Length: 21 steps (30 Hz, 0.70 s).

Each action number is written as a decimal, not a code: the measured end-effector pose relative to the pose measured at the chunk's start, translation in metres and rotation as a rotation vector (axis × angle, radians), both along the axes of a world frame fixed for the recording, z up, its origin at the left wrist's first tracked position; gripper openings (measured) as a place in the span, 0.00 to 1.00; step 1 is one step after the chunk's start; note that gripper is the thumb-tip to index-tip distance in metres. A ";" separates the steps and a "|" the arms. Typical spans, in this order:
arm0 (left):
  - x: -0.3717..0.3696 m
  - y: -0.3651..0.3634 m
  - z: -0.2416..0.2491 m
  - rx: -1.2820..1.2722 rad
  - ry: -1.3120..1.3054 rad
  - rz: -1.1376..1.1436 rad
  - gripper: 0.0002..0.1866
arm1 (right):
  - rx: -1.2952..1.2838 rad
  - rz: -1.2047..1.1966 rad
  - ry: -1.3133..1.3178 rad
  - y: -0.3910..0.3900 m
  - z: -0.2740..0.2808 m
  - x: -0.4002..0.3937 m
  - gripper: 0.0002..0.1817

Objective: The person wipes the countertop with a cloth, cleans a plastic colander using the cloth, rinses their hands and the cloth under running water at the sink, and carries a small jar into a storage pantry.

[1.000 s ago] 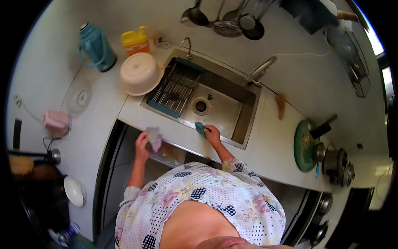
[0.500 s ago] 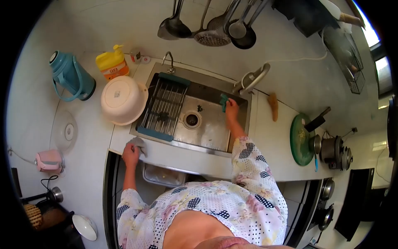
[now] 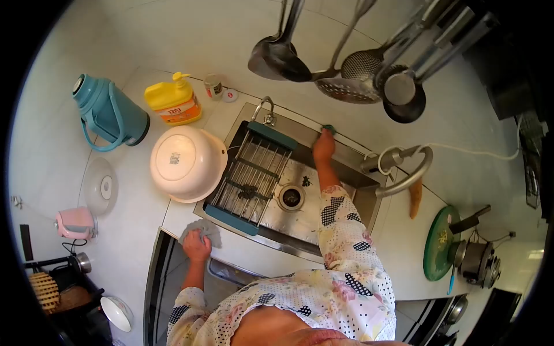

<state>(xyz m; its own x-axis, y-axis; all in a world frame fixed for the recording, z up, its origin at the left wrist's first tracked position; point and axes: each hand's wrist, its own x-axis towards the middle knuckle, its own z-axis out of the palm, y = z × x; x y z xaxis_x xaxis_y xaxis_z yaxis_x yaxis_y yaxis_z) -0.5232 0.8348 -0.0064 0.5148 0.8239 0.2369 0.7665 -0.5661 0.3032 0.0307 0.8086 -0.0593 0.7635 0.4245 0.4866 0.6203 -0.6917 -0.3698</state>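
My right hand [image 3: 324, 147] reaches over the back rim of the metal sink [image 3: 300, 228], its fingers closed round a small green cloth [image 3: 328, 128]. On the counter's front edge, left of the sink, my left hand [image 3: 197, 247] rests on a grey cloth [image 3: 209, 232] with its fingers curled over it. A drying rack [image 3: 251, 173] with teal ends spans the sink's left part. Beside it is the drain [image 3: 291, 198], with a dark scrap [image 3: 306, 181] close by.
An upturned pink basin [image 3: 187, 164], a yellow bottle [image 3: 174, 101] and a blue thermos [image 3: 112, 114] stand at left. A faucet [image 3: 412, 173] rises at the sink's right. Ladles [image 3: 280, 57] hang above; a green board [image 3: 437, 242] lies at right.
My right hand has moved with the green cloth from inside the sink to its back rim. The grey cloth under my left hand is more spread out. The view has shifted.
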 end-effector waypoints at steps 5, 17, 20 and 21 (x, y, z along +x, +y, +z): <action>0.000 0.000 0.000 0.001 -0.048 -0.003 0.13 | -0.153 0.139 0.109 0.066 0.023 -0.021 0.18; 0.000 -0.001 0.001 0.043 -0.048 -0.002 0.14 | -0.123 0.682 0.112 0.142 0.041 -0.027 0.20; 0.000 0.000 -0.002 0.049 -0.068 -0.020 0.14 | -0.135 0.781 0.015 0.137 0.046 -0.016 0.18; 0.001 0.000 0.000 0.048 -0.076 -0.025 0.14 | -0.151 0.775 0.054 0.136 0.044 -0.015 0.17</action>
<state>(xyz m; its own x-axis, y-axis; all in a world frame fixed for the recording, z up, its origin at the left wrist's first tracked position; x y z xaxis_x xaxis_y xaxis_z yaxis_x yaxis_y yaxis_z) -0.5217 0.8347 -0.0065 0.5138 0.7980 0.3150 0.7278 -0.5998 0.3324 0.0156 0.9443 -0.0153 0.2441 0.9038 0.3516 0.9297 -0.1150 -0.3499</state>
